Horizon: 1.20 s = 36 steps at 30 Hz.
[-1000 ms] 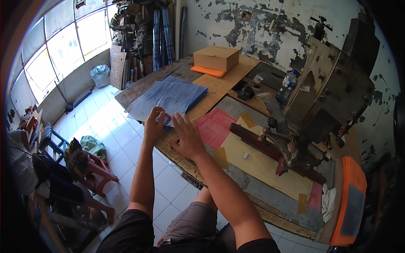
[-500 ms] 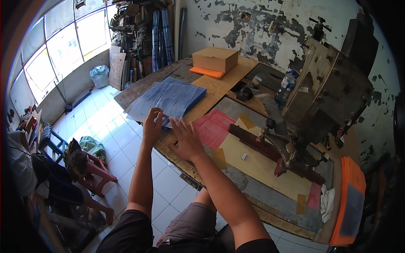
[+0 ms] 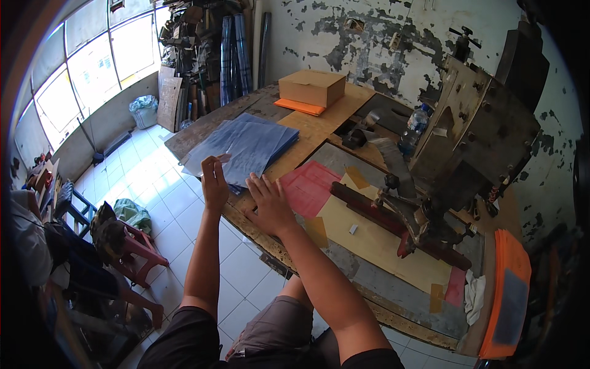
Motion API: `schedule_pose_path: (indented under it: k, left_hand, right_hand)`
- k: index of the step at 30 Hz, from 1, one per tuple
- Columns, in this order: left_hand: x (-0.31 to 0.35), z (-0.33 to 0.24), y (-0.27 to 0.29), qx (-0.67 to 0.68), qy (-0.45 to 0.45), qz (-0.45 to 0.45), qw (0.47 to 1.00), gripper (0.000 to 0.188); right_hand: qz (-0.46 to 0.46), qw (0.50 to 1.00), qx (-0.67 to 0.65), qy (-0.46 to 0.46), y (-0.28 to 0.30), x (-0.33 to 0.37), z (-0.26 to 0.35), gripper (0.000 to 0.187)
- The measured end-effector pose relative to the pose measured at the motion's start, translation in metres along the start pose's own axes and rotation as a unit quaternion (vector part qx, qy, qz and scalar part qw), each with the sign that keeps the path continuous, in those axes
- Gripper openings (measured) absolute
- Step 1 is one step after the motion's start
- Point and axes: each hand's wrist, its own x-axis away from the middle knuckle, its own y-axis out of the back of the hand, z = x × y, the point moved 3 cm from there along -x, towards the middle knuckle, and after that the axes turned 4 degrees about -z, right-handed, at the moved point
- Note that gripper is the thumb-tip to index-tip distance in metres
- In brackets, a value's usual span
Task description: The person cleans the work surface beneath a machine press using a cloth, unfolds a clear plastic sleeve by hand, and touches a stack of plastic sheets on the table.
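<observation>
A stack of translucent blue plastic sheets (image 3: 255, 138) lies on the left part of the worktable. My left hand (image 3: 214, 184) is at the stack's near left edge, its fingers bent and closed on the edge of the top plastic sheet; a fingertip seems to show through the film. Beside it, my right hand (image 3: 270, 206) rests palm down with fingers spread at the stack's near corner, holding nothing. To the right of that hand a pink sheet (image 3: 307, 187) lies partly beside a cream board (image 3: 381, 246) fixed with brown tape.
A heavy press machine (image 3: 467, 135) with a dark red bar (image 3: 369, 209) stands over the table's right side. Behind the stack sits a cardboard box (image 3: 312, 88) on orange folders (image 3: 299, 107). More orange folders (image 3: 507, 295) lie at the right edge. A red stool (image 3: 138, 255) stands left on the floor.
My left hand has shifted slightly left, its fingers drawing closer together at the sheet's edge. My right hand stays nearly in place, spread by the stack's corner.
</observation>
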Motion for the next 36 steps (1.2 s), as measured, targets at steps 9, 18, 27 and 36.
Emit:
schedule_pose_path:
  k: [9,18,27,36]
  left_hand:
    - [0.0,-0.021,-0.003,-0.081,0.026,0.191,0.978,0.018]
    - [-0.001,-0.019,-0.002,-0.043,0.074,0.191,0.978,0.018]
    - [-0.002,-0.022,-0.007,-0.077,0.019,0.166,0.983,0.017]
    - [-0.001,-0.023,-0.005,-0.051,0.044,0.174,0.982,0.016]
  right_hand:
    - [-0.121,0.991,-0.044,0.026,0.011,0.002,0.001,0.101]
    - [-0.14,0.989,-0.023,0.031,0.012,0.003,0.0,0.105]
    - [-0.084,0.996,-0.017,0.033,0.001,0.001,-0.007,0.093]
    - [-0.074,0.996,-0.046,0.031,0.0,0.001,-0.006,0.097]
